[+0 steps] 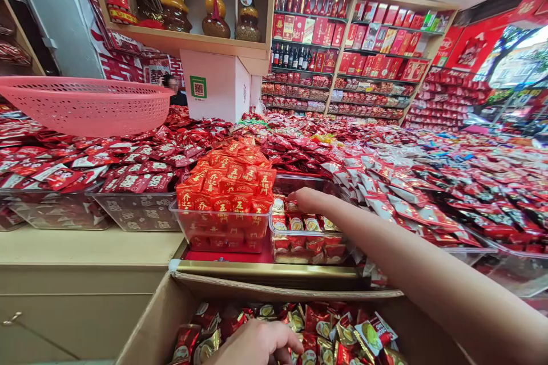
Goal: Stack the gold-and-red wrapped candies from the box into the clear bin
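Observation:
At the bottom edge, my left hand [257,342] is in an open cardboard box [148,319], over loose wrapped candies [323,328] in red and gold. Its fingers curl down among them, and what they grip, if anything, is hidden. My right hand [307,199] reaches from the right into a clear plastic bin [306,235], partly filled with similar candies laid in rows. Those fingers are bent together at the candies by the bin's left side; anything inside them is hidden. Beside this bin stands another clear bin [220,231], heaped with orange-red packets [226,182].
A pink perforated basket [85,105] rests on packets at the left. More clear bins [137,211] of red packets line the counter [85,248]. A gold edge strip [265,267] runs between bins and box. Overhead juts a cabinet [180,40] with bottles; stocked shelves [342,57] stand behind.

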`<action>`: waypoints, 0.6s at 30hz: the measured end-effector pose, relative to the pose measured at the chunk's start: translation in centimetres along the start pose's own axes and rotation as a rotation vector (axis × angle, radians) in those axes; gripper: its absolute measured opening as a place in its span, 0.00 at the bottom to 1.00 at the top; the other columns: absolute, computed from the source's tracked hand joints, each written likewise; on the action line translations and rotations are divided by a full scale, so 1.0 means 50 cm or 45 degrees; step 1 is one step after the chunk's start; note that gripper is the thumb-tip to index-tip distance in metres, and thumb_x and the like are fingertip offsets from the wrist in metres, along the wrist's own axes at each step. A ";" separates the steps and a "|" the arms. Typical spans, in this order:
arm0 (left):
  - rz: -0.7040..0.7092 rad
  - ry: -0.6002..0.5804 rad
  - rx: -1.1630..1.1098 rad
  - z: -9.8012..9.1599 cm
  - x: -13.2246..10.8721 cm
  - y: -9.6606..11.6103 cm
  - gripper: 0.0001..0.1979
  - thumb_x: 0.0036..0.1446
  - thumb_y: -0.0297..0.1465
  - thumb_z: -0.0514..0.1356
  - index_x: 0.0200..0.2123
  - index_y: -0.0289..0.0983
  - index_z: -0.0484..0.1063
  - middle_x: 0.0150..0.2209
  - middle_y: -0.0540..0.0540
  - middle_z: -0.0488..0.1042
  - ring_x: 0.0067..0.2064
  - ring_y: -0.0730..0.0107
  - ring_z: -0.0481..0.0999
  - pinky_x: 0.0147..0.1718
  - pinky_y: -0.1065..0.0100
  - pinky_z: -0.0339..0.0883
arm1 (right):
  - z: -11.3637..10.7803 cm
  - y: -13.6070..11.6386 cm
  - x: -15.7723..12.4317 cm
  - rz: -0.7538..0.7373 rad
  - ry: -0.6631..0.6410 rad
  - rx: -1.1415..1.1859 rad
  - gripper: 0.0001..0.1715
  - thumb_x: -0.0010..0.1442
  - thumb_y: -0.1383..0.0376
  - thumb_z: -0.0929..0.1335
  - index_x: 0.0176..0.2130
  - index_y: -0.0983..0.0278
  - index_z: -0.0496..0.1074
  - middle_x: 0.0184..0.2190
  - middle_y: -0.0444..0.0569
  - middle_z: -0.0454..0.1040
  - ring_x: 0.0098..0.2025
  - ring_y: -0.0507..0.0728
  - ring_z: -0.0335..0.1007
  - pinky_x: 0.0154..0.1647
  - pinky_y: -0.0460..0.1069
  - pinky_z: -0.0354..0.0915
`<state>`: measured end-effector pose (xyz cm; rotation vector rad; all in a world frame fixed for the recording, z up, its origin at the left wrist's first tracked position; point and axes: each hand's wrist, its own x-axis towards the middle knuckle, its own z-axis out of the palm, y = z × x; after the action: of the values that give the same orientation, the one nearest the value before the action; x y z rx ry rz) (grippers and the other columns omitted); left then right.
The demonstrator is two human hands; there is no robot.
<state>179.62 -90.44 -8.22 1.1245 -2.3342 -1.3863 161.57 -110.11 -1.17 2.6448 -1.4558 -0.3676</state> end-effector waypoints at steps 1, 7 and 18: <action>0.002 0.000 -0.015 0.002 0.000 -0.004 0.17 0.52 0.38 0.53 0.42 0.38 0.71 0.31 0.46 0.76 0.26 0.72 0.69 0.24 0.76 0.59 | 0.003 -0.002 0.003 -0.005 -0.002 0.005 0.27 0.50 0.75 0.62 0.50 0.64 0.65 0.44 0.53 0.71 0.46 0.58 0.66 0.40 0.45 0.60; -0.007 -0.041 -0.004 0.013 0.010 -0.029 0.16 0.47 0.34 0.57 0.42 0.40 0.72 0.32 0.48 0.77 0.27 0.72 0.70 0.23 0.77 0.59 | 0.018 -0.001 0.021 0.045 -0.029 0.040 0.27 0.50 0.73 0.62 0.51 0.63 0.64 0.45 0.53 0.70 0.45 0.58 0.66 0.39 0.46 0.60; -0.055 -0.089 0.087 0.012 0.010 -0.024 0.16 0.46 0.31 0.58 0.41 0.42 0.72 0.33 0.49 0.77 0.27 0.73 0.70 0.24 0.79 0.59 | 0.025 0.016 0.026 0.063 0.105 0.061 0.21 0.56 0.60 0.59 0.48 0.64 0.67 0.42 0.55 0.71 0.45 0.58 0.65 0.39 0.47 0.59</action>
<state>179.60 -90.72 -9.62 1.1695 -2.4371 -1.3919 161.27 -111.62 -2.42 2.6213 -1.5202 -0.2194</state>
